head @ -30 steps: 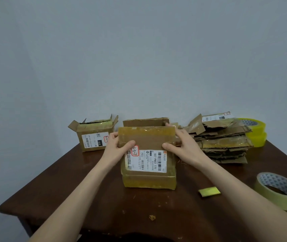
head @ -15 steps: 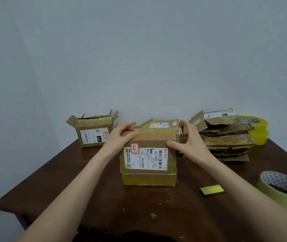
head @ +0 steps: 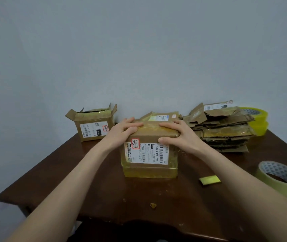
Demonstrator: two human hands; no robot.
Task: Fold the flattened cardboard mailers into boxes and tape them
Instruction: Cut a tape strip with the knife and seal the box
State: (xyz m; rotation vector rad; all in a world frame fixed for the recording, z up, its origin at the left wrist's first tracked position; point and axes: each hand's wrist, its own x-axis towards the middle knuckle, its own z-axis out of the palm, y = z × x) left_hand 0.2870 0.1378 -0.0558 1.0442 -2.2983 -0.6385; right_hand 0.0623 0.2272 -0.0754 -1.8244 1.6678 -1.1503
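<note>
Near edge first: a cardboard crumb (head: pixel 153 205) at 6 o'clock on the dark table (head: pixel 55 173), a gold tape scrap (head: pixel 209 180) at 4, a tape roll (head: pixel 280 177) further right. Centre table, the box (head: pixel 150 154) stands upright, label facing us. Left hand (head: pixel 124 131) lies flat, pressing the top flap; right hand (head: pixel 177 135) grips the top right corner, thumb on the front. Behind: an open-flapped box (head: pixel 94 124) at 10 o'clock, flattened mailers (head: pixel 223 130) stacked at 2, yellow tape rolls (head: pixel 257 119) beyond.
</note>
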